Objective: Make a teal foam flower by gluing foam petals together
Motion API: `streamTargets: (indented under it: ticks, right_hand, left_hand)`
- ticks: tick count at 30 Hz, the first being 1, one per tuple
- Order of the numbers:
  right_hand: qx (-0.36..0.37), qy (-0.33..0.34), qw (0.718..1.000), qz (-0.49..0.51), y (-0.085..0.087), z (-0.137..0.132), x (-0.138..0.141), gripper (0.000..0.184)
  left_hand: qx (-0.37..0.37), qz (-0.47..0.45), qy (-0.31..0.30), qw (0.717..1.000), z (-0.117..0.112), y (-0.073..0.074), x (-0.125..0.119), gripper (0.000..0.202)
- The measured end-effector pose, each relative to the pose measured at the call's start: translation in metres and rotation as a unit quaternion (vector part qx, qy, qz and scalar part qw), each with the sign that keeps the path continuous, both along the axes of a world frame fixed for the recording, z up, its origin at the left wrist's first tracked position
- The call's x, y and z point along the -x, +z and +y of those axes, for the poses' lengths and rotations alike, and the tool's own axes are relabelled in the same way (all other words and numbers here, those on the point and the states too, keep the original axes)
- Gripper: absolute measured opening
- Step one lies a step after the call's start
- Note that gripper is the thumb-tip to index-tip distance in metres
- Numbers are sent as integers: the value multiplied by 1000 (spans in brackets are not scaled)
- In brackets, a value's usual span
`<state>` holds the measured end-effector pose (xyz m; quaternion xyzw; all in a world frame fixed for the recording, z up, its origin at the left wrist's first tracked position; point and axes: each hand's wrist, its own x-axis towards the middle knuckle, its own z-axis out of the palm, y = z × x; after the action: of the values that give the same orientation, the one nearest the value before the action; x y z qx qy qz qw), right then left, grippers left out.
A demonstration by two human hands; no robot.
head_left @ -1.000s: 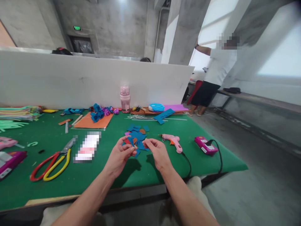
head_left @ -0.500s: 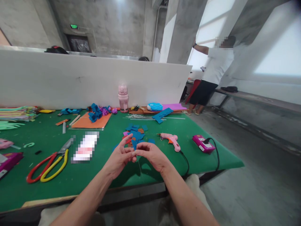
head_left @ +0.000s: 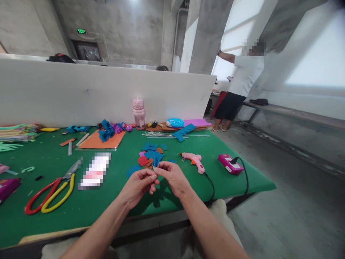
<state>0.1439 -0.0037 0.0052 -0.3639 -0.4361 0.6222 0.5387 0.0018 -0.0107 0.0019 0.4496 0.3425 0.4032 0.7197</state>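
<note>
Over the green, smooth-topped bench [head_left: 88,205], the left hand [head_left: 138,185] and right hand [head_left: 174,177] meet, thumbs and forefingers pinching a small blue piece [head_left: 156,161] (mostly hidden by the fingers). The narrow part that shows points up and away from the person, its long axis running likewise. Just beyond lie flat, matte, felt-like cutouts [head_left: 152,155], some rounded, others angular. Right of them, a hard, glossy pink glue gun [head_left: 193,158] points its nozzle left.
</note>
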Motion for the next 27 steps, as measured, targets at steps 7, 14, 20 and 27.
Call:
streamTargets:
  ticks: [7, 14, 20, 27]
  right_hand:
    - [-55, 92, 994, -27, 6, -1, -8, 22]
    - [-94, -46, 990, -99, 10, 5, -28, 24]
    - [-156, -140, 945, -251, 15, 6, -41, 17]
    - [-320, -147, 848, -396, 27, -7, -42, 28]
  left_hand:
    - [-6, 14, 16, 1000, 0, 0, 1, 20]
    - [35, -6, -1, 999, 0, 3, 3, 20]
    - [65, -17, -30, 997, 1, 3, 5, 19]
    - [67, -12, -50, 996, 5, 2, 10, 17]
